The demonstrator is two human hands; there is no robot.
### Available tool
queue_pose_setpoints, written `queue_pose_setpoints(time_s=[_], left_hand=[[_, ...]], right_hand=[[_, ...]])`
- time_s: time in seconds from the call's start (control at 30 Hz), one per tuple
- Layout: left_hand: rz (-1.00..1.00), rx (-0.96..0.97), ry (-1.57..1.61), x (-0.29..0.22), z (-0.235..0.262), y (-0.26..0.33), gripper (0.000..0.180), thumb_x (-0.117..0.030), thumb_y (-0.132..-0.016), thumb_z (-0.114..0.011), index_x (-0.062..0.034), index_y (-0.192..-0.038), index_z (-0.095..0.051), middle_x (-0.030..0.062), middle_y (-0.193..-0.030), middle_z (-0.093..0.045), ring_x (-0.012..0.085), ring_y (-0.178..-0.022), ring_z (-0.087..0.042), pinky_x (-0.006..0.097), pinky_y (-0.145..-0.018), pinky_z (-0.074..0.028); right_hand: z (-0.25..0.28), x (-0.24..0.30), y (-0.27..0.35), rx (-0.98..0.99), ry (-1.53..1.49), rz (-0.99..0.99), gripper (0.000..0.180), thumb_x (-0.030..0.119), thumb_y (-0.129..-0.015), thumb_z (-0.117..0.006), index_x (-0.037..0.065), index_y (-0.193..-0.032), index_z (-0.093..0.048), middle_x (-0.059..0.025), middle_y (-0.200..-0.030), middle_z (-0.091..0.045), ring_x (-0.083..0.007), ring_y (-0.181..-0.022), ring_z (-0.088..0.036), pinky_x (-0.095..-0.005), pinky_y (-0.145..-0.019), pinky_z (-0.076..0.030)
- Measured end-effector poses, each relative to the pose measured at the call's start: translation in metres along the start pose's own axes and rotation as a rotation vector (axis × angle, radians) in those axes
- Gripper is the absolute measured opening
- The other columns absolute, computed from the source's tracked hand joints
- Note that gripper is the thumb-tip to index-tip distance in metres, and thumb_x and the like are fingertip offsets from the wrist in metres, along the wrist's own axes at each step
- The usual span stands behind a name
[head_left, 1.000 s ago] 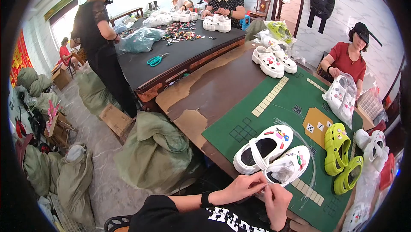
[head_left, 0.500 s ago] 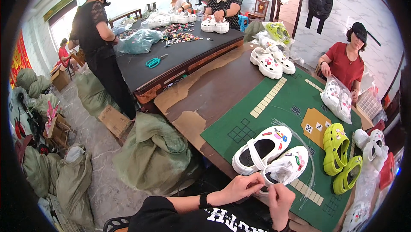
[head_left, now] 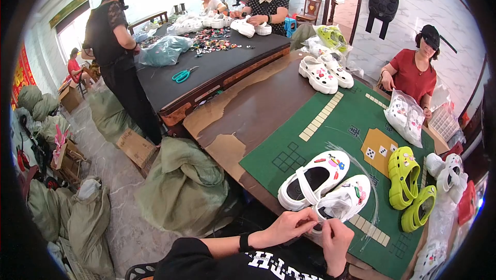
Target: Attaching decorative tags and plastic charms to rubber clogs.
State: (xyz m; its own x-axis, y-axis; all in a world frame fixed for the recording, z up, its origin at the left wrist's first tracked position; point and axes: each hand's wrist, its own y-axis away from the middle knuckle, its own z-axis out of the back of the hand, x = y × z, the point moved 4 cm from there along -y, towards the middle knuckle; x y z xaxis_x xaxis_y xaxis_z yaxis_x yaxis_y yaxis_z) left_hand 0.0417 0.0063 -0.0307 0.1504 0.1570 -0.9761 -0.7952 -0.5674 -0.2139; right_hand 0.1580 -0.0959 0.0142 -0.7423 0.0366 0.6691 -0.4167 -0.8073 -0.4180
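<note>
Both of my hands are close together at the table's near edge, by the heels of a pair of white clogs. My left hand point(head_left: 290, 229) is closed in a pinch, and my right hand point(head_left: 338, 241) pinches beside it. Whatever their fingertips hold is too thin to make out. The left white clog point(head_left: 338, 162) has colourful charms on its toe and a strap across. The right white clog point(head_left: 360, 184), also charmed, has clear plastic in its opening, its heel partly hidden by my fingers. Thin clear plastic strands point(head_left: 376, 215) curve beside the clogs.
Lime-green clogs point(head_left: 403, 176) stand right on the green mat point(head_left: 279, 148); more white clogs point(head_left: 318, 74) stand at its far end. A person in red holds bagged clogs point(head_left: 405, 117). Scissors point(head_left: 182, 76) and charms lie on the far table. Sacks point(head_left: 183, 192) stand on the floor.
My hands stay pinched together in nearly the same place. At the far table, a person's white clog has shifted left, showing two clogs apart. The view has moved slightly.
</note>
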Motion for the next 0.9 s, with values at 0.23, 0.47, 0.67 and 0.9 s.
queue_pose_setpoints(time_s=[0.23, 0.47, 0.67, 0.9], left_hand=[[-0.015, -0.024, -0.032, 0.0, -0.001, 0.002, 0.011, -0.012, -0.096, -0.061, -0.0021, -0.102, -0.06, 0.0029, -0.075, -0.065, 0.0069, -0.056, -0.056, 0.024, -0.052, -0.046], [0.01, 0.006, -0.043, 0.003, -0.001, 0.002, 0.012, -0.011, -0.096, -0.059, -0.0024, -0.104, -0.056, 0.0049, -0.076, -0.064, 0.0093, -0.059, -0.058, 0.027, -0.056, -0.049], [0.055, 0.024, -0.045, -0.003, 0.0, 0.001, 0.012, -0.011, -0.095, -0.06, -0.0019, -0.102, -0.057, 0.0066, -0.076, -0.065, 0.0111, -0.061, -0.06, 0.028, -0.058, -0.05], [-0.072, -0.019, -0.04, 0.0, -0.002, -0.001, 0.011, -0.012, -0.097, -0.061, -0.0025, -0.102, -0.06, 0.0034, -0.077, -0.067, 0.0067, -0.057, -0.057, 0.023, -0.052, -0.046]], right_hand=[[-0.006, 0.007, 0.002, 0.005, -0.018, 0.118, 0.01, 0.003, -0.084, -0.064, -0.003, -0.077, -0.061, -0.011, -0.06, -0.054, -0.017, -0.051, -0.051, -0.0311, -0.051, -0.039], [0.002, 0.002, 0.004, 0.032, -0.025, 0.017, 0.006, 0.001, -0.081, -0.063, -0.003, -0.077, -0.062, -0.0141, -0.064, -0.057, -0.0219, -0.053, -0.055, -0.0322, -0.051, -0.04], [0.0, -0.005, 0.002, 0.014, 0.003, -0.04, 0.009, 0.002, -0.083, -0.062, -0.003, -0.076, -0.062, -0.0141, -0.063, -0.056, -0.0235, -0.051, -0.053, -0.0332, -0.051, -0.039], [-0.007, 0.005, 0.002, -0.031, -0.052, 0.067, 0.01, 0.004, -0.083, -0.065, -0.002, -0.076, -0.062, -0.0117, -0.06, -0.054, -0.02, -0.049, -0.051, -0.0324, -0.05, -0.039]])
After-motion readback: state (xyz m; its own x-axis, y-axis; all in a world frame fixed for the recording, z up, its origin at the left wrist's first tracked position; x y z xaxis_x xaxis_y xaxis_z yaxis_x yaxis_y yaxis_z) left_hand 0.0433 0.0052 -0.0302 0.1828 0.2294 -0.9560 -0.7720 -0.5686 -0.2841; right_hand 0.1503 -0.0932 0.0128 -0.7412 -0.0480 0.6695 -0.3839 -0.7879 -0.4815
